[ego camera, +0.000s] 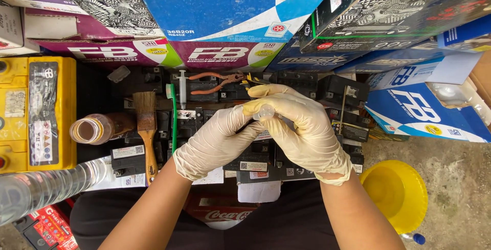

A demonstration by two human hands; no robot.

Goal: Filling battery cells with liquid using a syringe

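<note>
Largest in my view were the stacked battery cartons (230, 4) across the far side. Below them sat the rows of small black batteries (204, 127) that served as the work surface. A yellow battery (38, 112) stood at the left, and a yellow bowl (394, 193) lay on the floor at the near right. A clear plastic bottle (46, 188) lay tilted at the near left.

Both hands wore cream gloves and met over the middle of the black batteries. The right hand (302, 132) had thumb and fingers closed on a small clear piece (265, 112), held just above the battery tops. The left hand (217, 142) curled in against it with fingertips at the piece. I could not tell whether they pinched it or only steadied it.

To the left lay a wooden brush (147, 127), a jar of brown liquid (94, 128) and a green toothbrush (173, 122). Beyond the hands were orange-handled pliers (215, 82) and a syringe (182, 89).

I judged the step in hand to be a two-handed working of that small piece. Any further handling called for a firm pinch, as the piece was tiny and the gloves looked slick.
</note>
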